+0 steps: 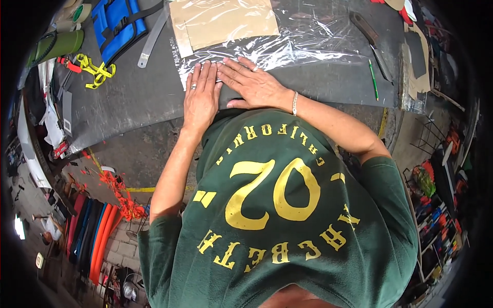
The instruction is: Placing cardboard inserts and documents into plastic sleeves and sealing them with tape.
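A sheet of clear plastic film [318,38] lies wrinkled over the dark table, with a tan cardboard piece [226,23] showing through or on it. My left hand [203,92] rests flat on the film's near edge, fingers stretched away from me, a ring on one finger. Beside it, my right hand [251,84] lies flat too, angled to the left, its fingertips close to the left hand's fingers. Neither hand grips anything. Whether the cardboard is under or over the film, I cannot tell.
On the table's left lie a metal ruler [153,41], a blue strapped pouch [117,25], a yellow strap [97,72] and a green rolled piece [59,47]. At right are a knife [377,49] with a dark handle and a green pen [373,79]. Fabric rolls [100,241] stand lower left.
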